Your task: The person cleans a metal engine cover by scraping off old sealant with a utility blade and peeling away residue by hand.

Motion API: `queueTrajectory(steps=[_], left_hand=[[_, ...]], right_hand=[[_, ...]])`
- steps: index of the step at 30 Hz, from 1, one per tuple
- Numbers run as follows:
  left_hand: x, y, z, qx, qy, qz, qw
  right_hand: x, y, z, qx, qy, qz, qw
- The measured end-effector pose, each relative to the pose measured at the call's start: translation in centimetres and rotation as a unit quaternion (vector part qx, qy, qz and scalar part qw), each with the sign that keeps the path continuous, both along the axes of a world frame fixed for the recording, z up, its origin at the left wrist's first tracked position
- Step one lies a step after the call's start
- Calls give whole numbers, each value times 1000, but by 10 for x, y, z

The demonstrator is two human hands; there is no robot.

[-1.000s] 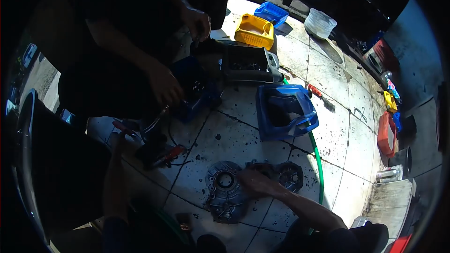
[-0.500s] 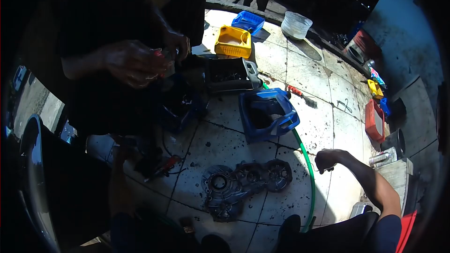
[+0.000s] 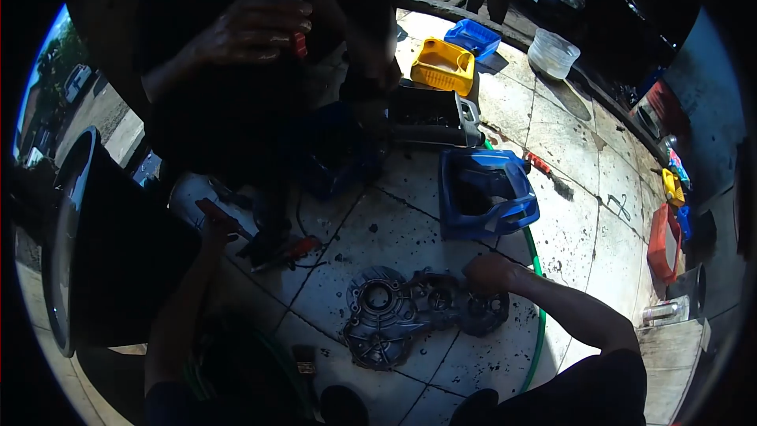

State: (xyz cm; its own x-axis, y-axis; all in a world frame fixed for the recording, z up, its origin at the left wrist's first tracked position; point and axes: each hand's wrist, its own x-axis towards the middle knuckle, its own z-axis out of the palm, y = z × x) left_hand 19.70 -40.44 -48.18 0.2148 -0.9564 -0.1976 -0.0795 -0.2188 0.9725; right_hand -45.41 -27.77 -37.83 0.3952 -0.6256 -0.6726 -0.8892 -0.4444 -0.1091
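A grey metal engine cover with round openings lies flat on the tiled floor before me. My right hand is closed, its fingers curled at the far edge of the cover's right end; the fingertips are hidden. At the left, in shadow, my left hand is wrapped round a red-handled tool, whose working end is too dark to make out. Close to that hand lies a dark tool with a red part. A small brush rests near my foot.
A co-worker's hand holds a small red object. Beyond the cover stand a cut-open blue container, a grey one, a yellow one and a clear tub. A green hose runs along the right; a red-handled brush lies behind it.
My right hand has moved left to the engine cover's edge. The red-handled tool in my left hand now shows clearly. The co-worker's hand has risen, and my view has shifted left.
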Motion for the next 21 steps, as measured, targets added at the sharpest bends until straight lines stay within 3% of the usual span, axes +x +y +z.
queueTrajectory(steps=[2,4,6,8,10,12,13,14,15,16,17,18,19,21], left_hand=[[-43,22,17,-66,-76,16,995],[-99,44,55,-190,-198,-115,955],[-149,57,74,-131,-359,-175,907],[-214,75,108,-187,-306,-340,869],[-279,89,149,-161,-461,-482,727],[-325,103,142,-262,-390,-579,666],[-349,110,140,-272,-379,-624,627],[-372,117,140,-281,-368,-666,585],[-393,124,120,-394,-294,-638,593],[-410,130,103,-500,-217,-598,588],[-425,136,113,-501,-218,-594,590],[-438,141,131,-320,-189,-715,592],[-446,144,138,-124,-150,-802,565],[-451,154,139,-103,-155,-796,577]], right_hand=[[12,1,-1,0,-51,4,999],[12,2,-1,0,-99,2,995],[5,6,0,-9,-100,10,995],[-3,13,-1,25,-163,-43,985],[-6,20,-1,60,-223,-88,969],[-4,30,-3,293,-345,-288,844],[-2,36,-3,293,-343,-286,846],[-1,43,-4,324,-362,-339,806],[1,49,-3,352,-380,-390,761],[2,54,4,352,-378,-388,764],[3,61,15,395,-407,-404,718],[3,66,21,436,-434,-417,669],[3,69,22,435,-432,-415,672],[-3,77,21,427,-416,-430,679]])
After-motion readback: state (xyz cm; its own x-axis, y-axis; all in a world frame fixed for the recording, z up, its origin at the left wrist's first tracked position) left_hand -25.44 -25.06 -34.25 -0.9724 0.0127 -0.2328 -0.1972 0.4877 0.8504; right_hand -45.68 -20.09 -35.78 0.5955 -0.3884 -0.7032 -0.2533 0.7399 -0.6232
